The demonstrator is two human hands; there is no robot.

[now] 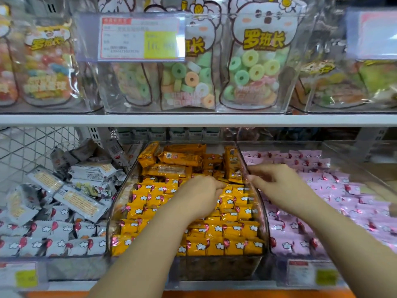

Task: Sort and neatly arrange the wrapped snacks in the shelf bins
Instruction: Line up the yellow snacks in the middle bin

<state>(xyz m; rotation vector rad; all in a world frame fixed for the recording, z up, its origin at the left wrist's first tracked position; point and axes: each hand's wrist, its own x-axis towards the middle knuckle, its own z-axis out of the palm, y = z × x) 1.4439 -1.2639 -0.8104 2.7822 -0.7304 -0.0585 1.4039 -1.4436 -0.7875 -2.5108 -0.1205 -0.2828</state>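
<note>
The left hand [199, 196] lies at the centre of the frame on the yellow packets [150, 203]. Its fingers are curled down among them, but whether it grasps one cannot be told. The right hand [277, 183], just to the right of it, reaches leftward with blurred fingertips [251, 169] at the top of the clear wall beside an upright yellow packet [233, 166]. Whether it pinches anything cannot be told.

The yellow packets fill the middle clear bin [111, 211], in rows at the front and loosely piled at the back. Pink packets [343, 201] fill the bin at right. Grey-white packets [53, 233] fill the bin at left, jumbled toward its back.

Above a white shelf edge [193, 120], across the top of the frame, stand bags of ring candies [253, 72] behind a price tag [139, 37].
</note>
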